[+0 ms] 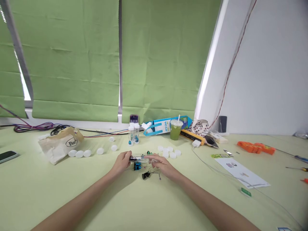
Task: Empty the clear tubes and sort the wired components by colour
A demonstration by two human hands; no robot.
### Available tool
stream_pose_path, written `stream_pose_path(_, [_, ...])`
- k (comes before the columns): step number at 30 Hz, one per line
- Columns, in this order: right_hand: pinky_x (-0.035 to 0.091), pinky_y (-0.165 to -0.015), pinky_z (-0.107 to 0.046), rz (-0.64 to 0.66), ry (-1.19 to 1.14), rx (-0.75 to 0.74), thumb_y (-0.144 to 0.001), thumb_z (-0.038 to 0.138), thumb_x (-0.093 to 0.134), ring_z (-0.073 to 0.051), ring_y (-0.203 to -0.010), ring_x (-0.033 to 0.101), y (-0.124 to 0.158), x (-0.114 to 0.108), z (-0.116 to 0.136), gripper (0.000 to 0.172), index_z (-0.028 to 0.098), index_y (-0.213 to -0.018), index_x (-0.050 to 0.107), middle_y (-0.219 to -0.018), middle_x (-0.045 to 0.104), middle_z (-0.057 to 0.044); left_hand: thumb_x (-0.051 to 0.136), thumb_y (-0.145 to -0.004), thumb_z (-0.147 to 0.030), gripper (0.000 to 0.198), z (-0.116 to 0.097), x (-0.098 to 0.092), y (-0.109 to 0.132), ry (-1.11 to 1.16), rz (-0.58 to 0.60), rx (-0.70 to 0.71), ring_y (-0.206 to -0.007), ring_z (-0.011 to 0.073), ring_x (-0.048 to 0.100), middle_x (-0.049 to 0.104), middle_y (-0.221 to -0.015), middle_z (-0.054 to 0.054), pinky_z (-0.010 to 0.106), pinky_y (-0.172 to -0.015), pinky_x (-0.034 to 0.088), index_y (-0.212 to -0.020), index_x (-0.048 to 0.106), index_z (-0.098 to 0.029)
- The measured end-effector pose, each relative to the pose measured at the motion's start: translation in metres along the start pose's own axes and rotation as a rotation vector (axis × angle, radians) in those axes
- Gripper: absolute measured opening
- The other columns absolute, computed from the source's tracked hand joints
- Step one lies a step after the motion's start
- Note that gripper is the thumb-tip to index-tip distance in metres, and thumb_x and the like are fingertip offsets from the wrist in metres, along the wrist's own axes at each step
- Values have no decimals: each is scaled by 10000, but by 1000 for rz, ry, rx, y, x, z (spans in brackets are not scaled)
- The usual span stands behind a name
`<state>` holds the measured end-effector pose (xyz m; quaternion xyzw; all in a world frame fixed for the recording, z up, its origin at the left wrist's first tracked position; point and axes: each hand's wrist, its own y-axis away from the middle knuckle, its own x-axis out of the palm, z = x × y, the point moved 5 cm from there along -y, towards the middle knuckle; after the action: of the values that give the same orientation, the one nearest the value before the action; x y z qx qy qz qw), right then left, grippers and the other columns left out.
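Clear plastic tube [139,159]: my left hand [122,161] and right hand [163,165] grasped it.
Two white-capped clear cylinders [131,137] stood loaded; blue piece [137,166], black piece [145,175] lay loose.

Tubes [131,132] btwn bag [57,147] L, cup [175,131] R

Blinds [158,57] are green; discs [87,153] white; cloth [201,125] dark-spotted; small part [137,166] blue.
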<state>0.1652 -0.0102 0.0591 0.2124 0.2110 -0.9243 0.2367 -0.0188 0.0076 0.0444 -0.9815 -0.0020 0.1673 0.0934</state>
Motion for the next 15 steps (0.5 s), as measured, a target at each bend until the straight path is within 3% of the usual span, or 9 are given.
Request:
stream_pose_path(5, [376,-806,-267,111,-27,-45,-690,66,383,-157,-930,477,2,5,0,466,244,-1064,596,-960,554,-27,308,-741,-395,314,3,0,0,-18,26,-57,-353,109,279,312,-350,-64,225,-402,217,-506,388,-202])
stream_pose_path(8, [394,-778,-264,145,-91,-46,-704,68,380,-158,-924,502,2,8,-4,448,229,-1065,590,-960,572,-35,313,-736,-397,318,4,-1,-2,-24,22,-63,-350,107,275,313,-344,-65,225,-407,220,-497,389,-200])
stream_pose_path(15, [404,-700,-252,77,-49,9,-754,103,380,-156,-865,526,0,4,-17,371,207,-1019,617,-961,601,-48,311,-727,-407,333,5,-8,-3,-62,-15,-73,-362,115,309,332,-356,-57,232,-424,238,-506,428,-187])
